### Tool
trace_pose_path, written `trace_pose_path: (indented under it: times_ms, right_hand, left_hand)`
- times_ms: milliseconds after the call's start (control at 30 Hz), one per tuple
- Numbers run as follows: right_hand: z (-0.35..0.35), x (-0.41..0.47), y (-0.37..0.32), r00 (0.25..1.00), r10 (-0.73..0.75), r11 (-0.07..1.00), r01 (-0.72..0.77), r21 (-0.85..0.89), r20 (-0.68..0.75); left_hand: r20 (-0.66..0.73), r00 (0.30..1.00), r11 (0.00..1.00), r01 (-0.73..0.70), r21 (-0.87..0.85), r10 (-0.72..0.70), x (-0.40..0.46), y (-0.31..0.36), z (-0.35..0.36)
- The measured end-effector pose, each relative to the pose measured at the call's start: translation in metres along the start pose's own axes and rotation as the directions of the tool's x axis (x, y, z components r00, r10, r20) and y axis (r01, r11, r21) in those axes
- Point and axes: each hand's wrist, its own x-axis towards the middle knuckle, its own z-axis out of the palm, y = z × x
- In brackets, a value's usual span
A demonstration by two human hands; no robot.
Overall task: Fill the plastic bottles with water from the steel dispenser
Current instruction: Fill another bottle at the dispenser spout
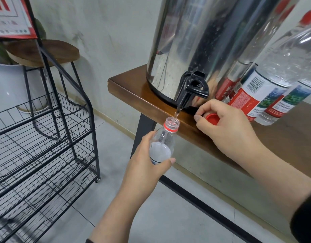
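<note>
Left hand (147,155) holds bottle (164,139) under running tap (193,90)

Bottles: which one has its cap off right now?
The bottle in the left hand, under the tap taking water. Its red cap is in the right hand.

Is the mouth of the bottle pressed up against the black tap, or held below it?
Apart. The head view shows the bottle mouth held below the black tap, with a thin stream of water crossing the open gap between them.
</note>
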Motion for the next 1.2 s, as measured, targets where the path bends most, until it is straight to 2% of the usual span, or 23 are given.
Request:
trace_pose_path:
  times_ms: [1200]
  right_hand:
    - [0.0000, -0.0003, -0.0006, 1.000, 0.005, 1.000, -0.005, -0.011, 0.002]
  left_hand:
    - [-0.008, 1.000, 0.999, -0.007, 0.043, 0.007, 0.0025, -0.0051, 0.0007]
